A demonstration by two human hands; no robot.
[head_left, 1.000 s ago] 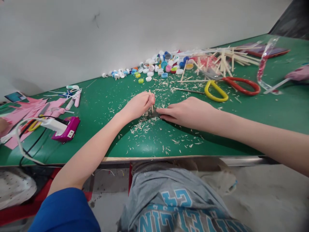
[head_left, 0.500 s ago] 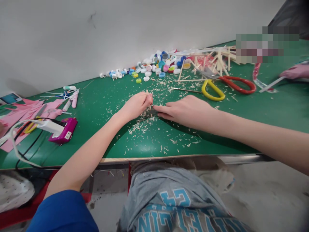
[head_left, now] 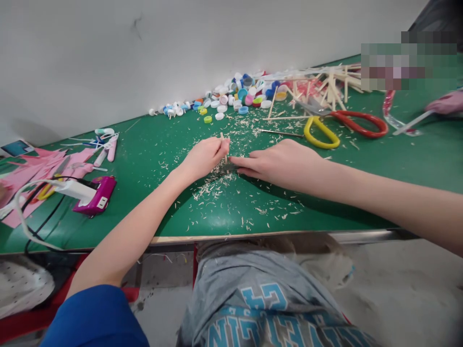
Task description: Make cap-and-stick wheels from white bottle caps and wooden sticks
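In the head view my left hand is closed around a thin wooden stick, whose tip pokes out above the fist. My right hand lies just to the right, its index finger stretched along a small knife with a grey blade. The blade meets the lower part of the stick; the knife's handle is hidden under my palm. Pale wood shavings lie scattered around both hands on the green table.
Beyond my hands are bottle caps, a heap of wooden sticks, a thin metal rod and scissors with red and yellow handles. A magenta power adapter sits left. Another person's hand holds a white strip at right.
My hands stay almost in place, the blade still at the stick. The view has shifted slightly, and the things at the right appear a little farther right.
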